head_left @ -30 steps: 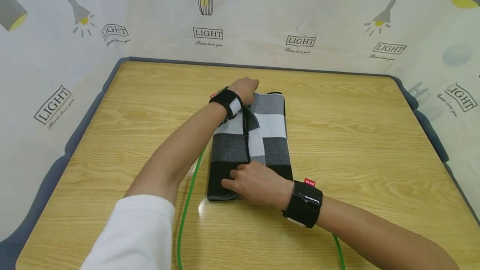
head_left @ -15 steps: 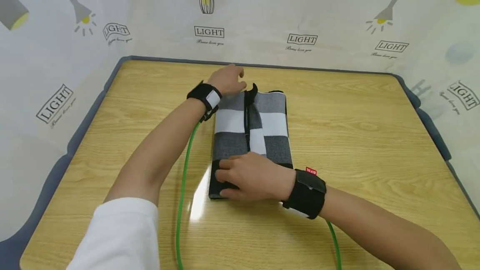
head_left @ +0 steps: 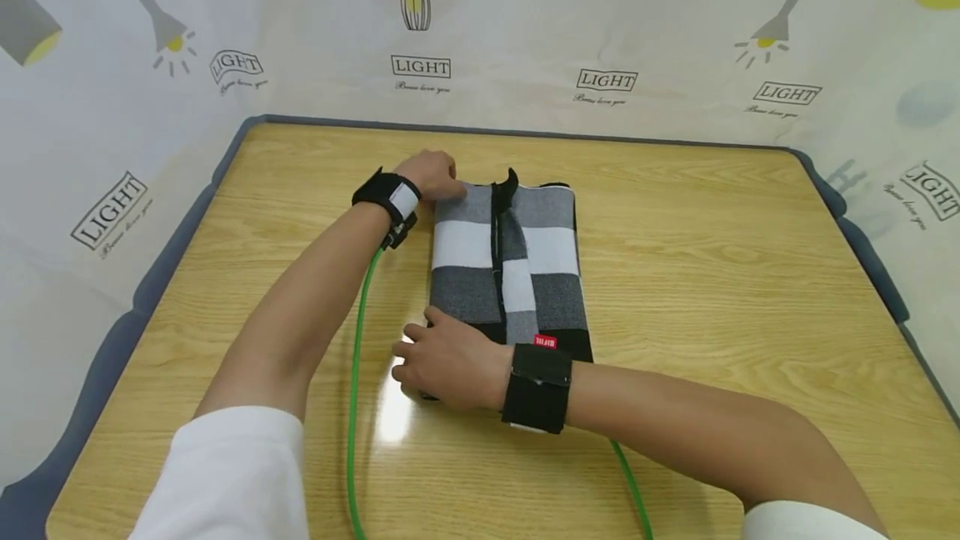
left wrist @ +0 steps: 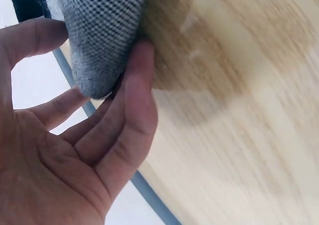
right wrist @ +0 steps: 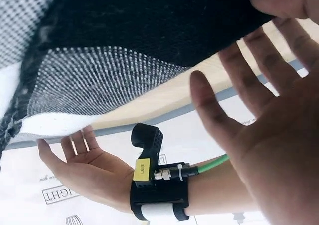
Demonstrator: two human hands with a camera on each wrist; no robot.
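Observation:
A folded checked cloth (head_left: 468,244) in grey, white and black lies on the table, its two sides meeting along a dark-edged middle seam. A black curled tip (head_left: 510,186) sticks up at the seam's far end. At the far left corner, my left hand (head_left: 432,175) pinches the cloth's edge; the left wrist view shows the thumb on one side of the grey fabric (left wrist: 102,35) and fingers on the other. My right hand (head_left: 453,361) is at the near left corner. In the right wrist view its thumb lies against the black fabric (right wrist: 149,20), with its spread, fairly straight fingers along the edge.
The wooden table (head_left: 712,273) has a blue-grey border and patterned light walls (head_left: 510,32) behind and beside it. Green cables (head_left: 352,415) run from both black wristbands (head_left: 538,387) toward the near edge.
My left hand has let go of the black tip at the seam and moved left to the cloth's far left corner. My right hand has shifted left from the near middle to the near left corner.

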